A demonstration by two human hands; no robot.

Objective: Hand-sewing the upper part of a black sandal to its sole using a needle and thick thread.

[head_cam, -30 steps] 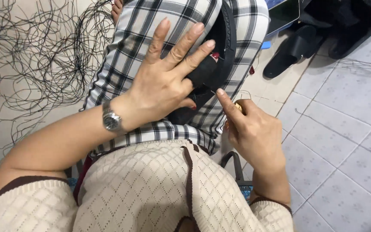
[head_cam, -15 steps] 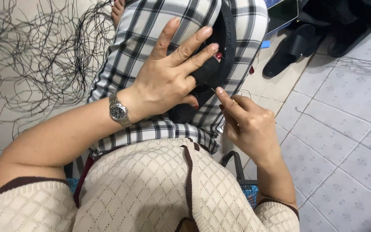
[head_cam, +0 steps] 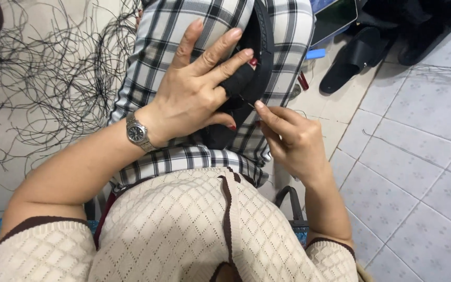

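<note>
A black fabric piece (head_cam: 238, 86) lies on my lap, over black-and-white checked trousers (head_cam: 184, 154). My left hand (head_cam: 197, 89), with a metal wristwatch (head_cam: 137, 133) on the wrist, presses down on the fabric and grips its edge between thumb and fingers. My right hand (head_cam: 288, 138) sits just right of the fabric, its fingers pinched on a thin needle (head_cam: 250, 104) whose tip touches the black fabric. I cannot make out any thread on the needle.
Loose black threads (head_cam: 43, 89) are strewn over the floor at the left. A black sandal (head_cam: 351, 57) and a dark flat device (head_cam: 332, 21) lie at the upper right on grey floor tiles (head_cam: 418, 172). A black bag handle (head_cam: 288, 201) shows beside my right hip.
My right hand has moved up and left, bringing the needle against the black fabric. My left hand has shifted slightly on the fabric while keeping its hold.
</note>
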